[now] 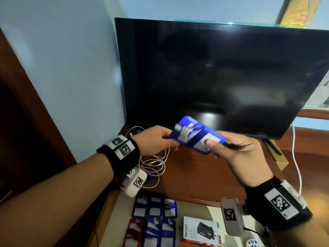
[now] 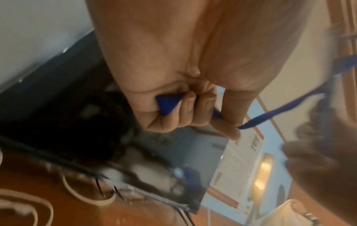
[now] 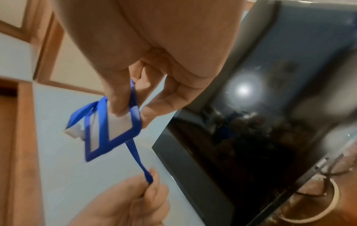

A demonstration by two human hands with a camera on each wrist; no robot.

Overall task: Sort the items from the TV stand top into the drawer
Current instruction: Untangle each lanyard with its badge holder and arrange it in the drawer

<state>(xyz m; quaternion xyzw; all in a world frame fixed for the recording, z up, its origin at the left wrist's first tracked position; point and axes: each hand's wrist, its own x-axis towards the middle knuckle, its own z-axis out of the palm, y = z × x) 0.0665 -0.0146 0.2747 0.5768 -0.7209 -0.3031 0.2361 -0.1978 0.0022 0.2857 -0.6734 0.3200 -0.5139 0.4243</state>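
Both hands are raised in front of the television point(image 1: 222, 75) in the head view. A blue badge holder point(image 1: 197, 135) is held between them above the wooden stand top point(image 1: 195, 173): the right hand point(image 1: 238, 155) pinches its near end with the thumb on the white card window, and the left hand point(image 1: 156, 139) is closed on the blue strap at the far end. A coil of white cable point(image 1: 153, 163) lies on the stand top beneath the left hand, and a second white cable point(image 1: 296, 161) hangs at the right. Below the stand edge the open drawer point(image 1: 114, 220) is seen, where rows of blue and red badge holders point(image 1: 154, 207) are already laid flat, with a boxed item point(image 1: 201, 230) just beside them. By this evidence the sorting is judged well advanced; the holder in hand and the cable coil appear to remain.

In the left wrist view, the fingers of the left hand point(image 2: 185, 110) are curled around a folded length of the blue strap point(image 2: 286, 107), which runs taut toward the blurred right hand.

In the right wrist view, the holder frame point(image 3: 115, 130) is pinched between thumb and fingers of the right hand point(image 3: 150, 85), and the strap end is gripped below by the left hand point(image 3: 131, 201). The strap is judged to be undergoing tidying before the holder is laid in the drawer.
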